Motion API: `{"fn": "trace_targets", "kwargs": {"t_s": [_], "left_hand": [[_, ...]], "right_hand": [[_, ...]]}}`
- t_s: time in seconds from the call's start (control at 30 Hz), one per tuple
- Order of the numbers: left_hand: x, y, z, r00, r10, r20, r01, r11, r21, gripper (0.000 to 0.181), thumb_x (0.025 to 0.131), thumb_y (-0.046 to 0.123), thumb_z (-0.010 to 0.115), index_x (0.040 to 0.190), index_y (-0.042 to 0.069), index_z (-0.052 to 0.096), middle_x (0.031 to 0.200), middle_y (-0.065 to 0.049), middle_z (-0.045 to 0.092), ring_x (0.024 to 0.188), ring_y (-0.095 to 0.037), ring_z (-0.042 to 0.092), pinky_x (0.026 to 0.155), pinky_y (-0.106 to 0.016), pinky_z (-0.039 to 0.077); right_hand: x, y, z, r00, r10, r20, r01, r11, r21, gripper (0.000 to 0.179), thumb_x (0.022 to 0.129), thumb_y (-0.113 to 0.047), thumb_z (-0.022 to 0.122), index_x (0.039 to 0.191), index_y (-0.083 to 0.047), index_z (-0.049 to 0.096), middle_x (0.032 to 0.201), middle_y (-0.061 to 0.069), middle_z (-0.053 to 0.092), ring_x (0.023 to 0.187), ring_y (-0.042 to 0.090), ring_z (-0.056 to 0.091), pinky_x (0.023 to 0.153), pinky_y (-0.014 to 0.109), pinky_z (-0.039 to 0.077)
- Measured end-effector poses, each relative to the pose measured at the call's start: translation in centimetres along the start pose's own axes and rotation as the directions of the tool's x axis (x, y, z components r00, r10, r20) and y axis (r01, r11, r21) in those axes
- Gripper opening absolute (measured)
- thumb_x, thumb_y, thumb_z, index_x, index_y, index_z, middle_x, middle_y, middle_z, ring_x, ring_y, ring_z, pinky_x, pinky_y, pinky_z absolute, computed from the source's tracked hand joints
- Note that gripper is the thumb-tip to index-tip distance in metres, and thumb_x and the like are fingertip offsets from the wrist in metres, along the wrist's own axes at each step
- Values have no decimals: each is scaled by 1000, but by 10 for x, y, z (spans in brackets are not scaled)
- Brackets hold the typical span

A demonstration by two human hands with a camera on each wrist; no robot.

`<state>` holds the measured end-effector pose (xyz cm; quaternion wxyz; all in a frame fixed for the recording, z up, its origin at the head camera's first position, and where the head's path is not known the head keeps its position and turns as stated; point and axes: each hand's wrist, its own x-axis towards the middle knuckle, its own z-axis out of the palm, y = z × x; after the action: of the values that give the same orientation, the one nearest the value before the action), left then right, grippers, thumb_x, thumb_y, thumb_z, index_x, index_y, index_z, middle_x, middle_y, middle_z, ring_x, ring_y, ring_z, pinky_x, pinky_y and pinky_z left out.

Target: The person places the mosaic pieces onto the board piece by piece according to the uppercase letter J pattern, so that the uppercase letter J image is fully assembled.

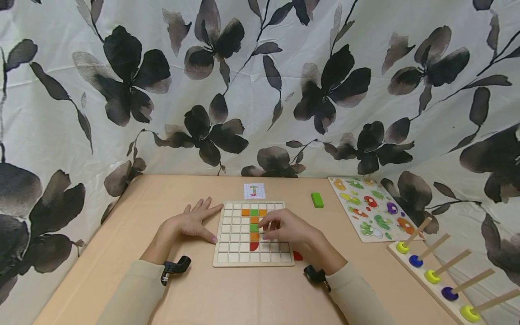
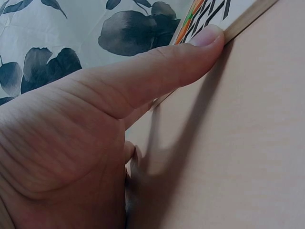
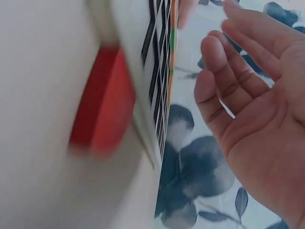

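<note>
A white grid board [image 1: 233, 231] with a wooden rim lies on the table. Orange and green squares form a T on it, and a red rounded piece [image 1: 254, 246] ends the stem. My left hand [image 1: 194, 222] lies spread at the board's left side, its thumb [image 2: 205, 40] touching the rim. Above the squares hovers my right hand [image 1: 290, 228], fingers loosely bent; the right wrist view shows nothing held in them, apart from the board. Beside the board's lower right edge is a red block [image 3: 105, 100], partly hidden in the head view.
Behind the board lies a small pattern card [image 1: 254, 191]. A green block [image 1: 317, 200] sits to its right. Farther right are a fruit-and-vegetable picture board [image 1: 351, 208] and a peg rack [image 1: 440, 295] with yellow and blue rings. A floral cloth [image 1: 276, 104] hangs behind the table.
</note>
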<state>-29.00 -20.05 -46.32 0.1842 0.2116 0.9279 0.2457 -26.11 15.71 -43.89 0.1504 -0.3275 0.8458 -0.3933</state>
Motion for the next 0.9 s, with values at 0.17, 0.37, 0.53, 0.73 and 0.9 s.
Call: {"fn": "trace_targets", "kwargs": {"t_s": [0.17, 0.37, 0.53, 0.73, 0.9], "left_hand": [[0, -1, 0, 1000, 2, -2, -2, 1000, 12, 118, 72, 60, 87, 167, 22, 26, 173, -26, -3, 159, -51, -9, 120, -76, -9], [0, 1, 0, 1000, 1, 1, -1, 1000, 3, 118, 72, 59, 87, 167, 22, 26, 173, -27, -4, 159, -51, -10, 120, -75, -10], [-1, 1, 0, 1000, -2, 2, 2, 1000, -1, 118, 73, 59, 87, 167, 22, 26, 173, -26, -4, 159, -51, -10, 120, -75, -11], [-1, 1, 1, 1000, -5, 12, 5, 1000, 2, 118, 73, 60, 87, 167, 23, 26, 173, -26, -5, 159, -50, -11, 121, -74, -12], [0, 0, 0, 1000, -8, 11, 8, 1000, 5, 119, 72, 60, 87, 167, 23, 26, 174, -25, -5, 159, -50, -11, 121, -74, -10]], "right_hand": [[-15, 9, -15, 998, 37, -53, -35, 999, 35, 35, 90, -15, 82, 124, -10, 75, 105, 6, 72, 89, 22, 64, 79, 29, 54], [-28, 22, -35, 999, 46, -6, -46, 999, 15, 35, 88, -13, 84, 122, -8, 75, 102, 8, 73, 86, 19, 63, 79, 28, 53], [-35, 28, -49, 993, 59, 100, -61, 998, 21, 30, 85, -10, 85, 114, -6, 77, 89, 4, 72, 81, 18, 63, 76, 27, 53], [-42, 36, -56, 956, 132, 263, -154, 986, 66, 24, 82, -6, 87, 104, -6, 79, 87, 10, 75, 77, 15, 64, 73, 26, 54], [-44, 40, -55, 919, 168, 357, -221, 969, 113, 24, 81, 0, 86, 104, -1, 78, 85, 16, 72, 75, 14, 60, 68, 22, 50]]}}
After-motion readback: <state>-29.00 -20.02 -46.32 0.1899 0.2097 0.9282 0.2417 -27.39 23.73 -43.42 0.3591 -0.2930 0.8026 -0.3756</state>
